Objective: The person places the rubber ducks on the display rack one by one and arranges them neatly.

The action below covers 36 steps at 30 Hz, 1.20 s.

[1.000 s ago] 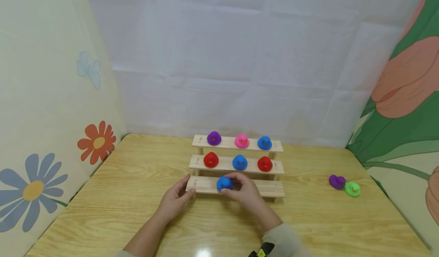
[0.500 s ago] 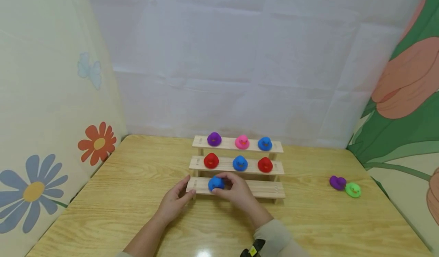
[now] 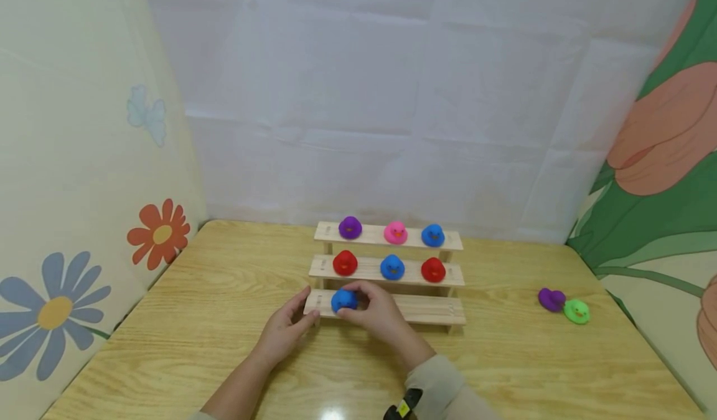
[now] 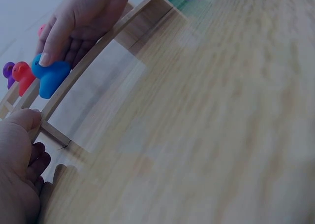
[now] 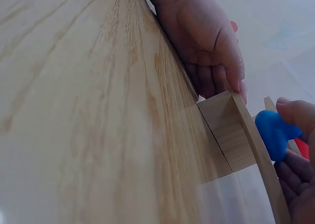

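Note:
A blue rubber duck (image 3: pixel 341 300) sits near the left end of the lowest step of a three-step wooden stand (image 3: pixel 428 308). My right hand (image 3: pixel 378 313) pinches this duck between thumb and fingers; the left wrist view shows the thumb against the duck's head (image 4: pixel 38 61). With thumb and fingers, my left hand (image 3: pixel 282 328) grips the left end of the same step. On the middle step stand a red duck (image 3: pixel 345 262), a blue duck (image 3: pixel 393 267) and another red duck (image 3: pixel 434 270). The top step bears a purple duck (image 3: pixel 350 228), a pink duck (image 3: pixel 396 233) and a blue duck (image 3: pixel 433 235).
To the right of the stand, a purple duck (image 3: pixel 551 299) lies beside a green duck (image 3: pixel 577 312) on the wooden table (image 3: pixel 224 283). A white sheet (image 3: pixel 336 96) hangs behind, and flower-printed panels (image 3: pixel 73 177) rise at both sides.
My right hand has slid the blue duck leftward along the lowest step, from near its middle to near its left end. The left hand keeps its hold on the stand.

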Motion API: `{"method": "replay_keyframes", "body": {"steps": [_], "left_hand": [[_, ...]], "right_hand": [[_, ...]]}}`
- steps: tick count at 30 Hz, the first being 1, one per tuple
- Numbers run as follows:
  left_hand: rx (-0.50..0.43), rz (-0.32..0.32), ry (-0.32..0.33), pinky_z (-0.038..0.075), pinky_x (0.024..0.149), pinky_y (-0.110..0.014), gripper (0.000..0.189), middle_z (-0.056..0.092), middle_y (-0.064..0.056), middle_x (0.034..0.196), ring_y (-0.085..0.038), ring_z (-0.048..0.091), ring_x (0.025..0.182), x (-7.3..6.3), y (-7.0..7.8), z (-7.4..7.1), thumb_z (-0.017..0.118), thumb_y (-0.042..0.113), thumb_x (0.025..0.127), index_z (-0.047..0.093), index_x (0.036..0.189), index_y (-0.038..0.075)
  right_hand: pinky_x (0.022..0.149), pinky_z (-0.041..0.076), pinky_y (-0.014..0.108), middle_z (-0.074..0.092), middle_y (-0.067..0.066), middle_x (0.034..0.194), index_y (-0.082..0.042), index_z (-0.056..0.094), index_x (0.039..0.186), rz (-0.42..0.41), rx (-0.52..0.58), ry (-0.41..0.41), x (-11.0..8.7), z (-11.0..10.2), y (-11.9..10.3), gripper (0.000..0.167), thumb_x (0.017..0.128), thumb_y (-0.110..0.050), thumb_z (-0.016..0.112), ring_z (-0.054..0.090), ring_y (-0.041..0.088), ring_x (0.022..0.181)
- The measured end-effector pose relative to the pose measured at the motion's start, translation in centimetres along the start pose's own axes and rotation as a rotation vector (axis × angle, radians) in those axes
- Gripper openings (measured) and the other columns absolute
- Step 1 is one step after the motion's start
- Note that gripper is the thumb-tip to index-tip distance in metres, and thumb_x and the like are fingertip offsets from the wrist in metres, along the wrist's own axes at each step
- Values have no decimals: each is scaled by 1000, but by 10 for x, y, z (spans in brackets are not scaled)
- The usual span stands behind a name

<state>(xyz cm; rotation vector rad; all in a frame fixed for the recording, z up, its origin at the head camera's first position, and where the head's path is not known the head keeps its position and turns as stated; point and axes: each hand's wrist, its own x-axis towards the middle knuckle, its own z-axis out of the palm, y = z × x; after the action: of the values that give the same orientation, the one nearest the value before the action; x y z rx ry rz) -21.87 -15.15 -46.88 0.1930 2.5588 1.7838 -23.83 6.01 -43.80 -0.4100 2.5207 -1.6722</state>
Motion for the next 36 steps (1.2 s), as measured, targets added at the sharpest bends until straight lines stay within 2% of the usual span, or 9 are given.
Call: {"method": "replay_keyframes", "body": {"steps": [12, 20, 31, 36], "left_hand": [[17, 4, 7, 36, 113, -48, 63, 52, -21, 143, -33, 48, 134, 0, -1, 0, 62, 22, 97, 35, 151, 2], [19, -4, 11, 33, 115, -48, 63, 50, -19, 146, -32, 45, 137, 2, -3, 1, 62, 22, 97, 35, 151, 3], [8, 6, 8, 39, 110, -39, 63, 52, -20, 143, -30, 49, 133, 2, -2, 0, 62, 21, 97, 35, 150, 2], [8, 5, 3, 39, 111, -41, 63, 52, -20, 144, -31, 49, 133, 1, -1, 0, 62, 21, 97, 35, 151, 1]], "right_hand": [[99, 50, 41, 67, 0, 119, -16, 68, 115, -19, -35, -11, 3, 5, -2, 36, 83, -26, 80, 60, 16, 105], [103, 48, 43, 67, 2, 121, -15, 68, 117, -27, -39, -12, 4, 6, -4, 36, 84, -25, 79, 60, 19, 111], [104, 48, 43, 66, 3, 122, -14, 67, 118, -48, -92, -12, 5, 7, -2, 39, 83, -27, 80, 59, 20, 114], [105, 48, 43, 65, 3, 123, -13, 67, 120, -53, -97, -13, 5, 7, -2, 42, 83, -26, 80, 59, 21, 115]]}}
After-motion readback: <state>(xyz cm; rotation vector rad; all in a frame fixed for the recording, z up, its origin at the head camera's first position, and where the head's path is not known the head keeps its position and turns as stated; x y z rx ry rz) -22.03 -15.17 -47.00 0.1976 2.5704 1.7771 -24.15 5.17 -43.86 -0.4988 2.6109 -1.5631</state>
